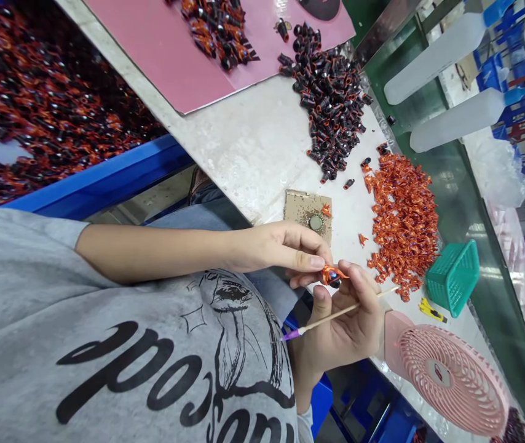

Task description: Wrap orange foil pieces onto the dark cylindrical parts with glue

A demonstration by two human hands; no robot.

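Between the left hand and right hand, an orange-and-black figurine part is closely pinched, a purple-tipped stick also gripped by the right; seemingly assembled pieces are heaped toward eleven o'clock, loose orange pieces left at two.

You have even, soft light; the bench looks bright, while the blue bin has dark shadow inside. The far right of your view is slightly blurred.
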